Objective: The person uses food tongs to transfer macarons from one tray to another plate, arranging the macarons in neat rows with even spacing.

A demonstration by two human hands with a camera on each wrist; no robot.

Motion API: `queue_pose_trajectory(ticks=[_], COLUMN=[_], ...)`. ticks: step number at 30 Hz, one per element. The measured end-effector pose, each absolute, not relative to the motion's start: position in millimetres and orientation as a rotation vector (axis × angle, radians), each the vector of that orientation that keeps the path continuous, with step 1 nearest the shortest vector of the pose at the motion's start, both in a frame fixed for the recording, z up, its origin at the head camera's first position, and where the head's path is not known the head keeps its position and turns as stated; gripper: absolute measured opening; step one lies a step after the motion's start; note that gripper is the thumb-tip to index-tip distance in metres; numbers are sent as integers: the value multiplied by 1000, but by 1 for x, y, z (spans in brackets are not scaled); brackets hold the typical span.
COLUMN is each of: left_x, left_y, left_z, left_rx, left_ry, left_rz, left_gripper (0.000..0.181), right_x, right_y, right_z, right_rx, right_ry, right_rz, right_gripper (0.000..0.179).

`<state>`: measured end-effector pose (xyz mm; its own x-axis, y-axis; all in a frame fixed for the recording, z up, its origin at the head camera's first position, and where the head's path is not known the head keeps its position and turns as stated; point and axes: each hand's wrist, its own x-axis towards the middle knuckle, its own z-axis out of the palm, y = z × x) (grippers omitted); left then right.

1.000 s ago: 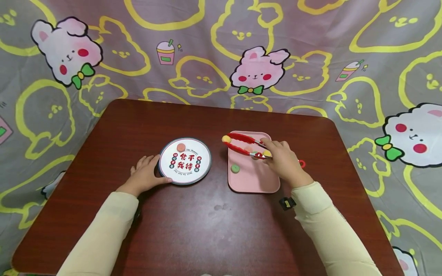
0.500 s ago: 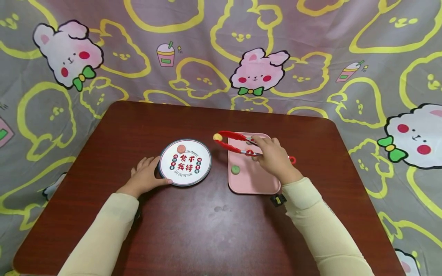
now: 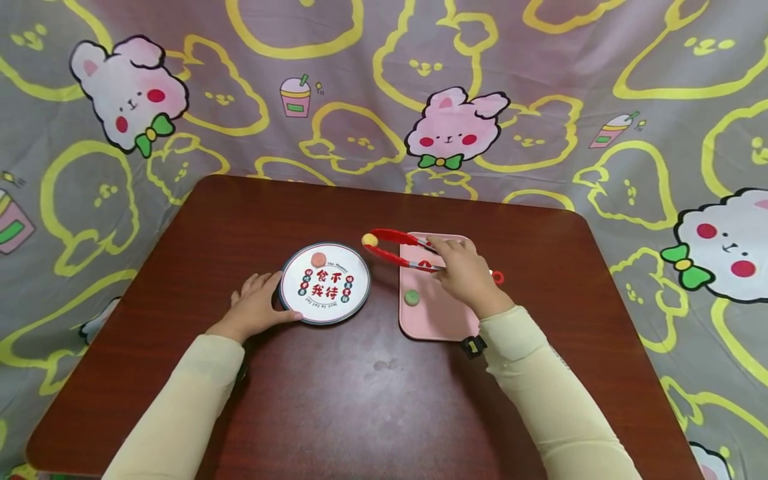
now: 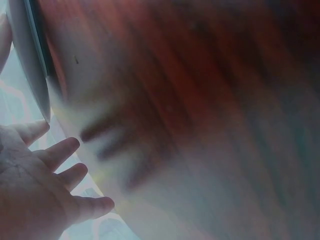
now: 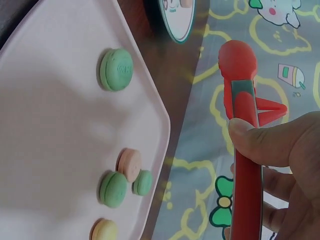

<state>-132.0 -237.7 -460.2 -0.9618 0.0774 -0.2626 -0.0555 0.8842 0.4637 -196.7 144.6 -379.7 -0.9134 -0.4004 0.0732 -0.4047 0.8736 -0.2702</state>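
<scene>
My right hand grips red-and-silver tongs, its thumb laid along one arm in the right wrist view. Between the tong tips is a yellow macaron, just off the upper right rim of a white plate with a dark border and red lettering. In the right wrist view the tong head hides that macaron. A pink macaron lies near the plate's far edge. My left hand touches the plate's left side, thumb at the near rim and fingers extended and spread.
Under the right hand sits a pink tray bearing a lone green macaron and a cluster with a pink macaron and a yellow macaron. The brown table meets a patterned curtain behind.
My right hand has carried the tongs and yellow macaron leftward, from over the tray to beside the plate. My left hand stays at the plate. The head view has shifted slightly.
</scene>
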Motion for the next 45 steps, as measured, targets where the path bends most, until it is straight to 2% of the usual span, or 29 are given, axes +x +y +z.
queue_pose_trajectory(ticks=[14, 23, 31, 38, 45], left_x=[-132, -131, -131, -132, -132], left_y=[-238, -239, -238, -238, -238], left_z=[-460, -460, -462, -463, -463], left_rx=[16, 11, 9, 4, 3], left_ry=[2778, 2782, 2781, 2778, 2775], left_rz=[705, 708, 701, 695, 702], left_gripper=[110, 109, 110, 111, 111], right_x=[-199, -201, -201, -204, -206], right_y=[122, 110, 103, 96, 88], right_z=[-386, -389, -389, -391, -390], right_rx=[693, 708, 715, 709, 742], right_ry=[-3027, -3044, -3053, -3082, -3110], right_rz=[440, 413, 356, 347, 323], right_gripper=[64, 69, 64, 70, 66])
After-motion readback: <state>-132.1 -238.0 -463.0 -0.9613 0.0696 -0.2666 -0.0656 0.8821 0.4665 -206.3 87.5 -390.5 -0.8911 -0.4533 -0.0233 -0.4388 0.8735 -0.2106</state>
